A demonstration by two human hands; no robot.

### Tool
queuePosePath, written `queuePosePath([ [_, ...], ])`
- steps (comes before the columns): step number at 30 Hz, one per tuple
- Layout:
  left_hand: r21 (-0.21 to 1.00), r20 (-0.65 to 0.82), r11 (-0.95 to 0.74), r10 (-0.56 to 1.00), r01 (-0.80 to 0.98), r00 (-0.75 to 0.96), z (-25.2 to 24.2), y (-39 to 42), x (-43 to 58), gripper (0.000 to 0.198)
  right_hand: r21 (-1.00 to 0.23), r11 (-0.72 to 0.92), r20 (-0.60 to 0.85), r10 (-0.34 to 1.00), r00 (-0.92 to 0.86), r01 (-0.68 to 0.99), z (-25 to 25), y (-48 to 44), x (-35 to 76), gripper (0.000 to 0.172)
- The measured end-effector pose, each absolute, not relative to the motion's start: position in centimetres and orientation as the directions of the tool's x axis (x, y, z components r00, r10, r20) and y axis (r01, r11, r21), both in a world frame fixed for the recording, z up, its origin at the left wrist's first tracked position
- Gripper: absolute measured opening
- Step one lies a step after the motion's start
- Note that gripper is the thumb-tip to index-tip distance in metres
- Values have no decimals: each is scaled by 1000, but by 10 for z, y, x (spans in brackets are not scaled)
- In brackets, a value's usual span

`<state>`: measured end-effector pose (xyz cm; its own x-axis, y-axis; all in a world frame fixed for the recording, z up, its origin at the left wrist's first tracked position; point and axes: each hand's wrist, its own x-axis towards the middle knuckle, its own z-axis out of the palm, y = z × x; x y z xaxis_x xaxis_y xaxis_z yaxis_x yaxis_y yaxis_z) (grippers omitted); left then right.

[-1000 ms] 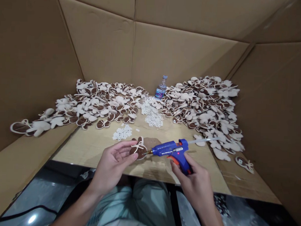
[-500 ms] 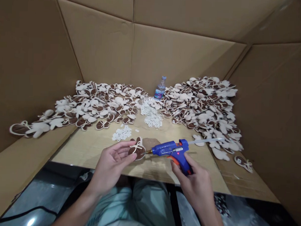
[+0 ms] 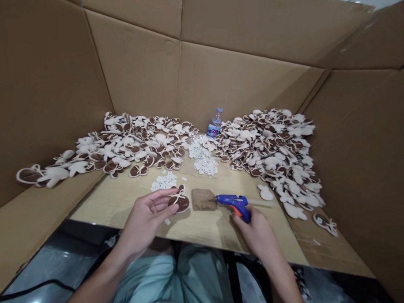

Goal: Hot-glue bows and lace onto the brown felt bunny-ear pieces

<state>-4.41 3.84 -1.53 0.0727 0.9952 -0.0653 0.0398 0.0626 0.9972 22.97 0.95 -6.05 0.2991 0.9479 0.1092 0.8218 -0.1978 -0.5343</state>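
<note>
Cardboard walls [image 3: 224, 81] enclose a cardboard tabletop [image 3: 120, 201]. The left hand [image 3: 146, 218], grip pinching a brown bow-tied ornament [image 3: 178, 200], sits at 9 o'clock of a brown pad [image 3: 203, 199]. At 3 o'clock the right hand [image 3: 255, 230], grip clasping a blue glue gun [image 3: 233, 201], rests its nozzle on the pad.

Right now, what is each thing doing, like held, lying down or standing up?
Ornament, held by the left hand, bow side up.
Glue gun, gripped by the right hand, low over the board, nozzle at the pad.
Pad, lying flat on the board.
Bottle, upright, cap on.
Snowflakes, loose in a heap.
Piles, heaped on both sides of the bottle.
</note>
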Motion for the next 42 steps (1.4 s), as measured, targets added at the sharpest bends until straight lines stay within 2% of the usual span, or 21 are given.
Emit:
queuePosePath([
  [3,999,-43,42,998,32,44,-16,42,-46,40,-509,-182,128,951,283,841,-71,12,230,28],
  [8,999,-33,32,999,30,16,-12,44,-52,38,-470,-197,116,953,281,860,-73,7,236,35],
  [11,999,-7,8,1000,43,-27,-9,45,-57,36,-435,-156,273,916,295,887,-70,-2,230,38],
  [13,999,6,-3,999,50,-50,-8,47,-60,35,-449,18,368,915,166,894,-70,-8,212,31],
  [16,998,24,-21,999,59,-47,-10,48,-64,33,-505,423,381,891,-246,752,-74,-14,167,10],
  [17,998,30,-27,999,56,-40,-11,48,-64,34,-512,504,359,861,-360,695,-77,-15,151,21],
  [19,999,25,-25,1000,26,-17,-14,49,-65,39,-458,602,368,798,-476,654,-83,-11,123,45],
  [20,1000,12,-12,1000,-6,-11,-15,49,-65,42,-426,634,381,773,-507,646,-86,-8,113,51],
  [22,997,-18,16,1000,-74,-22,-17,49,-66,41,-403,665,412,745,-524,628,-93,-3,101,48],
  [25,995,-8,4,999,-95,-42,-19,51,-65,31,-487,658,467,752,-465,574,-100,1,101,26],
  [27,999,17,-18,1000,-42,-24,-20,51,-65,25,-619,596,469,803,-367,512,-101,-3,106,16],
  [30,1000,16,-16,1000,-16,20,-21,49,-60,13,-886,326,295,945,-141,330,-95,-10,115,7],
  [32,999,-5,7,999,-46,48,-22,45,-55,13,-978,141,144,990,8,152,-86,-14,121,5],
  [34,997,-31,36,997,-65,74,-23,41,-50,14,-997,71,70,992,105,-7,-77,-16,127,11],
  [36,997,-40,47,994,-63,104,-24,37,-44,14,-992,69,53,988,148,-103,-67,-16,134,13],
  [38,998,-36,44,989,-53,142,-25,33,-39,16,-987,105,82,980,183,-120,-60,-18,141,12],
  [42,996,-8,26,975,-81,221,-28,28,-29,19,-976,212,195,945,264,-40,-53,-21,150,15],
])
